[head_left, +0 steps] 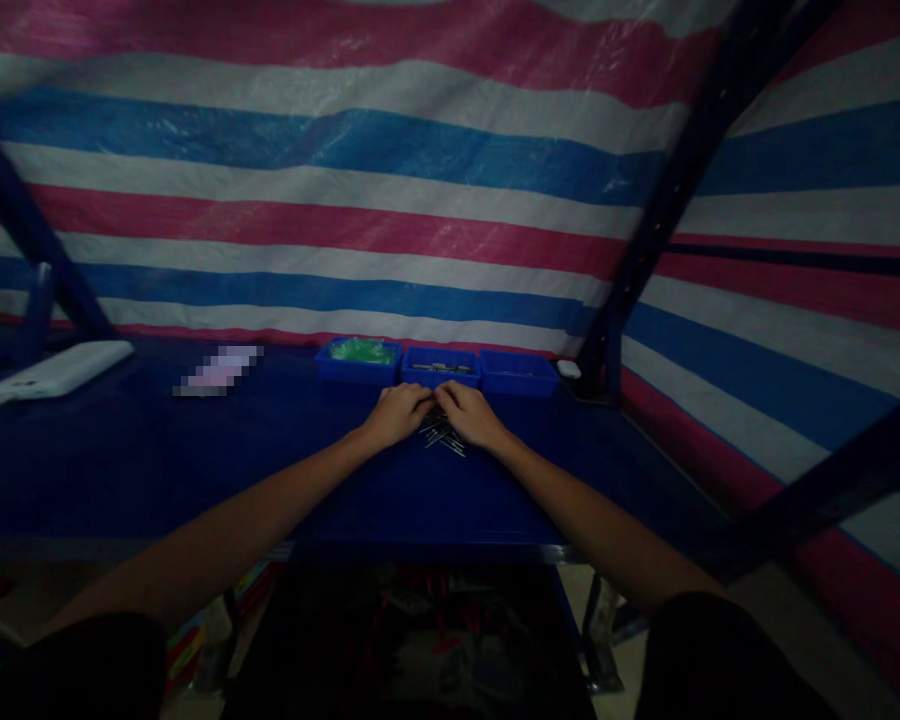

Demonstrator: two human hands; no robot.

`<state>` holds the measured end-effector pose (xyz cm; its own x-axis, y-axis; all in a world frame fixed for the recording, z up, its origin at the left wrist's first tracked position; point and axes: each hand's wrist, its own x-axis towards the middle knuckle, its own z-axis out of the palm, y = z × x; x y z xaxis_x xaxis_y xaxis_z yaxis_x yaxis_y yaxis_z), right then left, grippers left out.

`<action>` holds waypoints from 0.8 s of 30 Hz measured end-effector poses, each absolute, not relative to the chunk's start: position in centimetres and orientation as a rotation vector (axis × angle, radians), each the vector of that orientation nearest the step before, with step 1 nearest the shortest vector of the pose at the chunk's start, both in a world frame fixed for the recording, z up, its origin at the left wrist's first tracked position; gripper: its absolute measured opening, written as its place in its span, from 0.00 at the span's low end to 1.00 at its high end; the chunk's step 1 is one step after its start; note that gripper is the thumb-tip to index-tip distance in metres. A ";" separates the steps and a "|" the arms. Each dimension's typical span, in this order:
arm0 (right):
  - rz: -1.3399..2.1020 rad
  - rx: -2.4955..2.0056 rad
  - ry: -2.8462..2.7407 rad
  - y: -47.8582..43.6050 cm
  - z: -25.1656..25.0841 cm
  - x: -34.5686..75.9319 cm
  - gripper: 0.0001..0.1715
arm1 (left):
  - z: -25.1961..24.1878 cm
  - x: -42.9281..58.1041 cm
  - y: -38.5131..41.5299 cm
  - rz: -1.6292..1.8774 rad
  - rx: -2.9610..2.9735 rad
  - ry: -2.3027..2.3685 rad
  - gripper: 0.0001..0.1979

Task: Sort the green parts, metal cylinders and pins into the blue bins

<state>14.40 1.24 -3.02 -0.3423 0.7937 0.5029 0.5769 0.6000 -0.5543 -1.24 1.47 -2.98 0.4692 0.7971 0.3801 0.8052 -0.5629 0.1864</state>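
My left hand [400, 412] and my right hand [471, 414] meet just in front of the blue trays, over the blue tabletop [420, 505]. Both have curled fingers, and the fingertips come together. Whatever sits between the fingertips is too small and dark to make out. Beneath and between the hands lies a loose pile of thin, shiny metal pins [444, 437], partly covered by the fingers. Right behind the hands, a blue tray [412, 379] contains slim metal pieces.
Left of it, another blue tray [330, 368] holds green plastic-looking pieces; a third tray [521, 380] stands to the right. Farther right is a small white case [568, 369]. A white corded device [64, 369] and a blurred-out flat item [221, 370] lie left. Blue posts [664, 190] frame the table.
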 end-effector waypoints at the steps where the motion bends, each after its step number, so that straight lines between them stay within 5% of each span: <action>1: 0.279 -1.083 -2.070 1.1 -2.9 14.7 0.12 | -2.9 -1.3 1.5 -0.714 -2.679 -1.450 0.15; 8: 0.093 -0.996 -2.132 0.4 -2.3 15.0 0.06 | -2.6 -1.4 1.4 -0.999 -2.829 -1.408 0.12; 14: 0.092 -0.948 -2.189 0.5 -2.4 15.2 0.11 | -2.3 -1.7 1.2 -1.387 -2.887 -1.495 0.15; 24: -0.158 -1.069 -2.263 0.5 -2.1 15.6 0.08 | -1.8 -2.2 1.5 -1.405 -2.871 -1.460 0.11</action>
<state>15.61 0.51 -2.09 -0.4777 0.6573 0.5828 0.7318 0.6648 -0.1500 -2.18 1.49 -1.75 0.3577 0.8012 0.4798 0.5106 -0.5979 0.6179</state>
